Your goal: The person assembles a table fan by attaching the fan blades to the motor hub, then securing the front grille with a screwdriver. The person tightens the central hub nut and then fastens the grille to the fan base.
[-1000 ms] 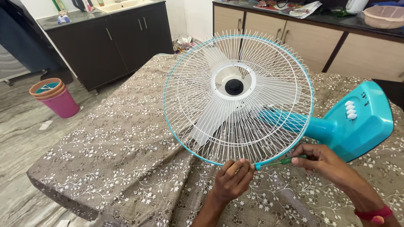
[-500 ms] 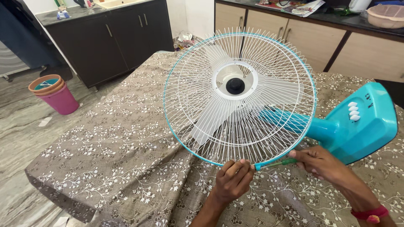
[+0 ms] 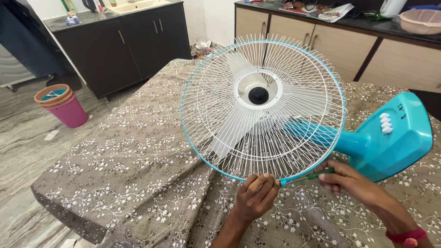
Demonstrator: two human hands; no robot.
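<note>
Head view. A fan (image 3: 294,124) lies tipped on the surface (image 3: 138,160), which is covered by a brown cloth with a white flower print. The fan's white wire guard (image 3: 220,92) faces up toward the camera, ringed by a teal rim (image 3: 193,142). White blades (image 3: 229,133) and a black hub (image 3: 258,95) show through the wires. The teal base (image 3: 395,138), with a row of white buttons (image 3: 385,123), lies toward the right edge of the surface, joined to the guard by a teal neck (image 3: 349,142).

The left hand (image 3: 255,197) is at the lowest part of the rim, toward the near edge of the surface, fingers curled and pinching the rim and wires there. The right hand (image 3: 347,181) is just beside it to the right, closed around the green handle of a screwdriver (image 3: 308,177). The shaft points left, its tip at a small teal clip on the rim, right by the left fingertips. A red band (image 3: 406,235) sits on the right wrist.

Around: a pink bucket (image 3: 68,110) with an orange one nested in it stands on the grey floor beyond the left edge. Dark cabinets (image 3: 119,46) stand far left, light wood cabinets (image 3: 344,43) with a dark counter far right, carrying papers (image 3: 335,11) and a pink basin (image 3: 420,20).
</note>
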